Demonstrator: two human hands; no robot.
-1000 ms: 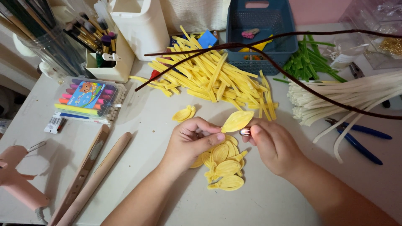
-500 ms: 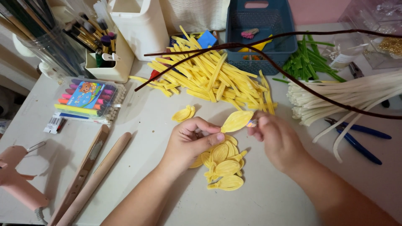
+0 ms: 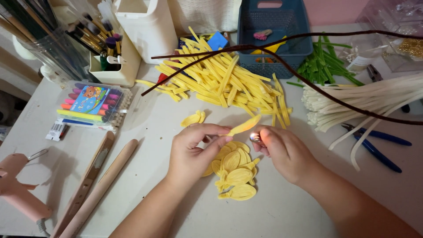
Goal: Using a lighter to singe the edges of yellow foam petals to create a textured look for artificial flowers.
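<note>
Hands (image 3: 194, 152) two, one petal (image 3: 243, 126), one lighter (image 3: 255, 138)

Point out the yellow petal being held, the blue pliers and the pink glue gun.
Yellow petal (image 3: 243, 126), head view, on the middle of its flat blade.
Blue pliers (image 3: 382, 145), head view, on the handles, between the two.
Pink glue gun (image 3: 17, 190), head view, on the body near the handle.

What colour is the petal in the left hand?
Yellow: the petal shows best in the head view.
</note>
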